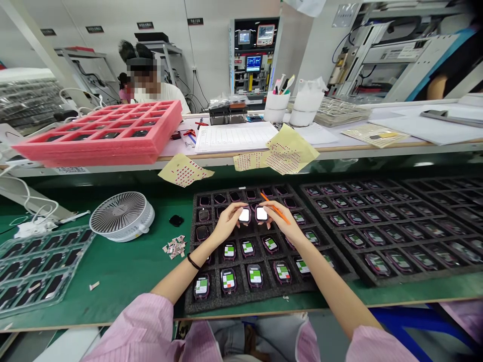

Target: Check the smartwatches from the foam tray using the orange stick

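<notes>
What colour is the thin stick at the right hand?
The thin stick is orange, seen best in the head view.

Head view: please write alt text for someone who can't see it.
A person's left hand and right hand each hold a white-screened watch over a black foam tray of similar watches; an orange stick crosses the right hand. A white fan stands left on the green bench; a pink foam tray sits beyond it.

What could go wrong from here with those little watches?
The left hand holds one lit smartwatch, the right hand another lit smartwatch; so close, they might knock together. The orange stick in the right hand could perhaps scratch one. If the desk fan is running, it might scatter the small scraps nearby.
</notes>
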Demonstrator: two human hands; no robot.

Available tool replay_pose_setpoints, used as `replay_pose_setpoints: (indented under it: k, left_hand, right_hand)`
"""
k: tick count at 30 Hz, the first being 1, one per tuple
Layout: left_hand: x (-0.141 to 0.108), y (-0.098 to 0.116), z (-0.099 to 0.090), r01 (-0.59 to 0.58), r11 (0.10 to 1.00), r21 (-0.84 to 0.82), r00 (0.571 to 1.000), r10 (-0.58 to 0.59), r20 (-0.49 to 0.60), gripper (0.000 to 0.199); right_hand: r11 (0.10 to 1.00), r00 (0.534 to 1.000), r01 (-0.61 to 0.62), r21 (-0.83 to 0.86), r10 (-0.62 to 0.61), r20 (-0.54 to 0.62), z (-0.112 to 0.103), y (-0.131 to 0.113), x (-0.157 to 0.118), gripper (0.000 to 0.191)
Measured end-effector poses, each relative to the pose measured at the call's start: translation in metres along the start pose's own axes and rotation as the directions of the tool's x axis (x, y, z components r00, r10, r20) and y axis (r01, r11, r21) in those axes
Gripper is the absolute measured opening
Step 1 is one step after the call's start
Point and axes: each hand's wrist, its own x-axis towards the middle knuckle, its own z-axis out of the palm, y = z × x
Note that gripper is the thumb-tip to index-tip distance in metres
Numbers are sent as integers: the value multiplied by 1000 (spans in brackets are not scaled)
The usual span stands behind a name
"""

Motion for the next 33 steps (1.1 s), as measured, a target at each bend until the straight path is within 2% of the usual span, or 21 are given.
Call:
replay_pose_setpoints:
  k: [7, 13, 18, 22, 25, 28, 30, 33]
  left_hand:
    - [1, -7, 0, 1, 1000, -22, 1000, -1, 17, 50]
    - [2, -3, 0, 23, 1000, -8, 999, -24, -38, 36]
    - [1, 0, 0, 69, 996, 52, 996, -65, -65, 33]
    - [0, -1, 0, 50, 996, 70, 999, -49, -23, 33]
    - [0, -2, -1, 34, 997, 66, 999, -37, 40, 40]
    - [-1, -2, -1, 20, 996, 85, 999, -24, 49, 46]
    - [-1, -3, 0, 10, 997, 75, 1000, -12, 22, 44]
    - [0, -5, 1, 19, 999, 27, 999, -18, -28, 37]
  right_hand:
    - [999, 996, 13, 42, -17, 89, -4, 9, 3, 44]
    - [1000, 1000, -14, 24, 15, -1, 0, 1, 0, 27]
    - [999, 997, -31, -17, 29, -66, 0, 0, -1, 25]
    - [999, 1000, -13, -47, 13, -18, -1, 4, 0, 28]
    - [1000, 999, 7, -27, -5, 52, -3, 8, 0, 36]
    - [1000, 995, 9, -17, -8, 98, -4, 10, 1, 42]
    - [1000, 996, 3, -26, 0, 90, -4, 10, 1, 42]
    - [999, 1000, -14, -38, 15, 18, -2, 7, 1, 36]
